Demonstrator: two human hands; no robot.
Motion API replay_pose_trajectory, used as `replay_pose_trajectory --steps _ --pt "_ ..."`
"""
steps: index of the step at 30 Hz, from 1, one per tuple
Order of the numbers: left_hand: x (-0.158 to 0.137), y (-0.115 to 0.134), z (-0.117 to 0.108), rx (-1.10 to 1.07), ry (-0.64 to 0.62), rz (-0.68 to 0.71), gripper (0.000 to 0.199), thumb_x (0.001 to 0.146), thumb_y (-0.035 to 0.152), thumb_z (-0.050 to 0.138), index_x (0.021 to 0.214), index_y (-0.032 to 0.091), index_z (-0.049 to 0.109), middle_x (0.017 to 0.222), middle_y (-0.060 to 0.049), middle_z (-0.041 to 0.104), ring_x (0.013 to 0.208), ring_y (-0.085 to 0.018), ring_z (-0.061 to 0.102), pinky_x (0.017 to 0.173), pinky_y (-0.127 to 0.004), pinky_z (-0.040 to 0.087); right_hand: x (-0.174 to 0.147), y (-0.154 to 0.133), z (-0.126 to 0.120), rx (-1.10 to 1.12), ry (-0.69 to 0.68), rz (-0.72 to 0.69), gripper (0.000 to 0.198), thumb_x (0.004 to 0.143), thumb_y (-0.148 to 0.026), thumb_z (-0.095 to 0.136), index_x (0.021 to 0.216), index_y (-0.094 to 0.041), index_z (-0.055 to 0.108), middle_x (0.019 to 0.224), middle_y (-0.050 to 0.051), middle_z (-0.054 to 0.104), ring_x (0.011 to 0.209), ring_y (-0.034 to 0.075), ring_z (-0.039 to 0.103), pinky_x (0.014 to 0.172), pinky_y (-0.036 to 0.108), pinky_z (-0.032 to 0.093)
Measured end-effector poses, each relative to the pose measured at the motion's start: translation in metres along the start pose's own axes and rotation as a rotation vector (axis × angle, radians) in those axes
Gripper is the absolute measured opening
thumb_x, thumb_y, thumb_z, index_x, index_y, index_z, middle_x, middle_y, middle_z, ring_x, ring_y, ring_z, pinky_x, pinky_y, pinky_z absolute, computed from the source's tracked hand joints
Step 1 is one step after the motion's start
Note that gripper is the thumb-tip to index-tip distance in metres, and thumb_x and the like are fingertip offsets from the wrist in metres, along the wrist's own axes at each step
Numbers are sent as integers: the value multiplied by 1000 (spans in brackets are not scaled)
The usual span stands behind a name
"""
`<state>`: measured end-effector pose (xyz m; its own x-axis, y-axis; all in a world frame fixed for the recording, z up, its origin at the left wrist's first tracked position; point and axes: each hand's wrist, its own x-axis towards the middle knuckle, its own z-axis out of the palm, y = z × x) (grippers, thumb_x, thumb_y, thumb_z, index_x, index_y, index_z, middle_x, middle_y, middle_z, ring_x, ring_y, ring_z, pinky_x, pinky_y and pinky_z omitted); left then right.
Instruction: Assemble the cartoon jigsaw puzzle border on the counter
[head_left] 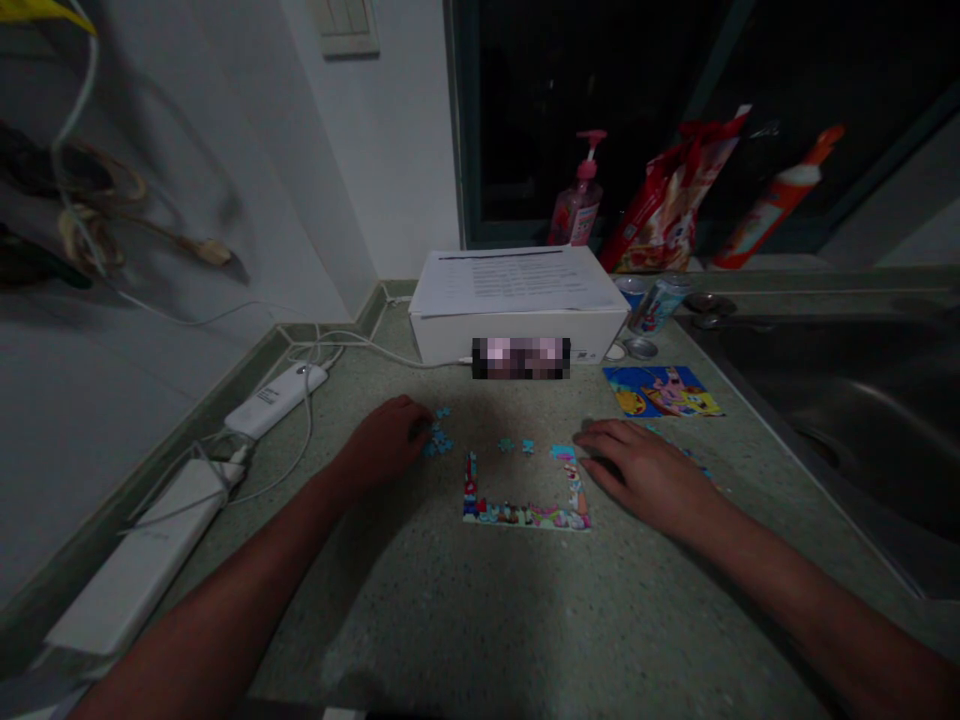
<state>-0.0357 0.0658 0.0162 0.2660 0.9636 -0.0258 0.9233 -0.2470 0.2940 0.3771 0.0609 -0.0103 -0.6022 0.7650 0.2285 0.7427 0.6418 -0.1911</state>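
On the speckled counter lies a partly joined jigsaw puzzle (525, 516), a U-shaped border with left, bottom and right edges. My left hand (386, 440) is left of it, fingers curled at a small group of blue puzzle pieces (439, 440); whatever its fingertips pinch is hidden. Two loose puzzle pieces (528, 446) lie above the border's gap. My right hand (645, 475) rests palm down, fingers stretched out, its tips beside a blue and pink puzzle piece (562, 452) at the border's upper right. More blue pieces (697, 468) show partly behind that hand.
A cartoon picture card (664, 391) lies beyond my right hand. Behind stands a white box (517, 330) with a phone-like blurred screen (521, 358) against it. Cans (660, 305) stand beside the box. The sink (840, 400) is right; a power strip (150, 550) and cables are left.
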Motion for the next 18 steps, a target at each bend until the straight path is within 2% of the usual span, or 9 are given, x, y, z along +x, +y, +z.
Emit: replay_pose_trajectory --steps 8,18 --pt "-1 4 2 2 22 -18 27 97 18 62 117 18 80 118 -14 76 114 -32 73 106 -48 57 1 -1 -1 5 -5 -3 26 109 -26 59 125 -21 78 128 15 78 119 34 76 104 56 64" --pt "3 4 4 13 45 -54 24 99 19 63 114 19 81 116 -12 76 112 -30 74 103 -43 57 0 -1 0 -8 7 1 25 108 -25 60 125 -21 78 128 14 78 118 33 76 104 54 64"
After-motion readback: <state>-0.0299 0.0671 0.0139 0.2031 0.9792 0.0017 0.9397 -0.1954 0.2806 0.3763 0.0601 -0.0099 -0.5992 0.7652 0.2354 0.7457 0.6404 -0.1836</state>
